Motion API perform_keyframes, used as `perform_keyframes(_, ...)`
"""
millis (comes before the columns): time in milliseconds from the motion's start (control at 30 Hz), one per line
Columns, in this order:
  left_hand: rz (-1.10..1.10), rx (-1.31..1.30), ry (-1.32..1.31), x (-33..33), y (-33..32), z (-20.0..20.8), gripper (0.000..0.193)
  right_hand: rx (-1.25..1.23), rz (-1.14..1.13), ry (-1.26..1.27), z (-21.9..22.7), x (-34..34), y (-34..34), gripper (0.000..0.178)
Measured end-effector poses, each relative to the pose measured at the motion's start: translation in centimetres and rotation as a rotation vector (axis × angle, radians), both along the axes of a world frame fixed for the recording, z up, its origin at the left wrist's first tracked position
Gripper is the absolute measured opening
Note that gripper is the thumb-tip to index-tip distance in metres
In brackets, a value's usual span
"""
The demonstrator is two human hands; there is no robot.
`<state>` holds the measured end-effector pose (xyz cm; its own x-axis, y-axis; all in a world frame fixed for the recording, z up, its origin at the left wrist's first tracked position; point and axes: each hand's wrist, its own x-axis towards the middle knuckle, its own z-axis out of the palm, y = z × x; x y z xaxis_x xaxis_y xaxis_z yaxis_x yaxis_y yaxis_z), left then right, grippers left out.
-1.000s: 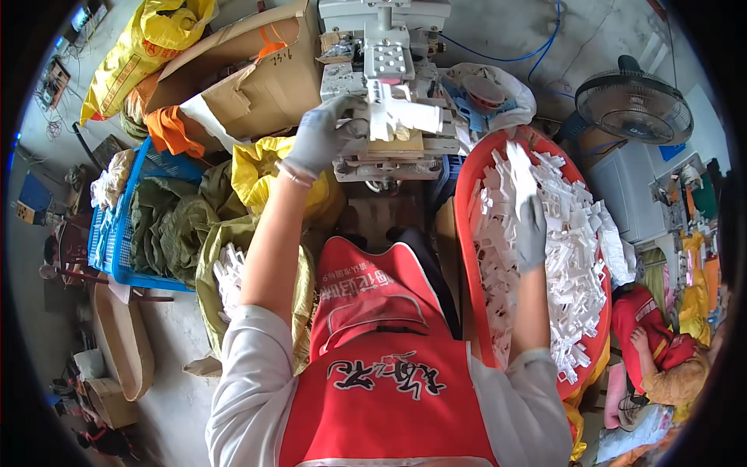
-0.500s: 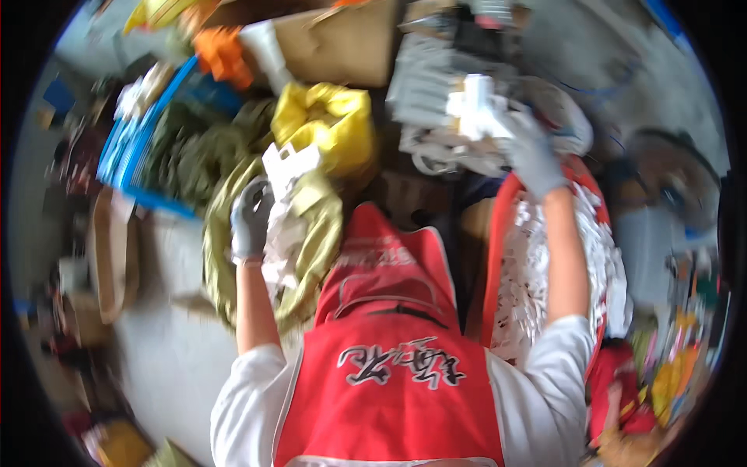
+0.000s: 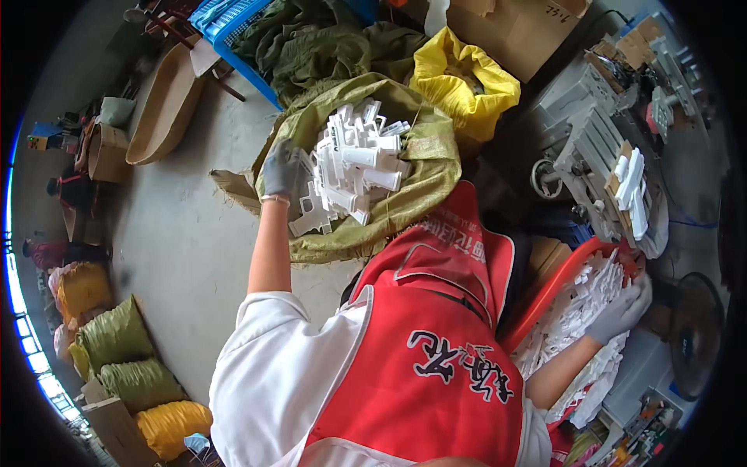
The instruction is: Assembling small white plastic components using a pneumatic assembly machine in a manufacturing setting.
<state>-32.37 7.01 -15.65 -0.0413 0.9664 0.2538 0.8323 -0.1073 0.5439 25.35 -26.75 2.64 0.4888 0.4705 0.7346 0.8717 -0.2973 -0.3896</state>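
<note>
I'd keep the left hand (10 o'clock) low at the edge of the green sack so the heaped white pistol-shaped pieces at 12 don't spill. With the right hand (4 o'clock, at the red tub), pinch singles so they don't snag. Can't tell if either's holding anything, tbh. Count: two hands, one sack, one tub, pieces too jumbled.

**Head-worn fisheye, aimed steeply down**

The left one of two side-by-side head cameras looks down from above the red apron, which sits nearest, filling the lower middle. The left hand and right hand lie farther out. Beyond, the wide view takes in grey floor leftward and a slanting machine at upper right.
</note>
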Motion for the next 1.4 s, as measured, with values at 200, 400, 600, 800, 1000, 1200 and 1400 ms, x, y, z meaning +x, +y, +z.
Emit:
perform_keyframes(200, 0.062, -0.148, 0.199, -0.1, 6.6, -2.2, 0.045, -0.419, 0.508, 0.787, -6.1, -12.9, 6.0, 0.028)
perform_keyframes(400, -0.033, -0.069, 0.269, -1.4, 11.8, 3.0, 0.025, -0.968, 0.411, 0.992, -19.6, -18.2, 19.9, 0.06)
perform_keyframes(600, 0.173, 0.124, 0.268, -9.3, 12.6, 10.2, 0.025, -0.54, 0.924, 1.016, -13.3, -23.6, 23.3, 0.037)
perform_keyframes(800, 0.157, 0.279, 0.041, -3.1, 7.0, 9.6, 0.038, -0.41, 0.771, 1.304, -14.5, -19.8, 20.3, 0.033)
perform_keyframes(1000, -0.162, 0.274, 0.049, 1.4, 3.9, 5.6, 0.037, -0.699, 0.794, 1.091, -9.5, -23.6, 22.7, 0.037)
perform_keyframes(1200, 0.387, 0.02, 0.2, -5.5, 5.3, 0.3, 0.069, -0.455, 0.957, 1.124, -7.8, -27.0, 20.2, 0.031)
perform_keyframes(1400, 0.112, -0.224, 0.015, -7.6, 6.0, -3.9, 0.035, -0.421, 0.476, 1.035, -16.5, -15.0, 15.6, 0.032)
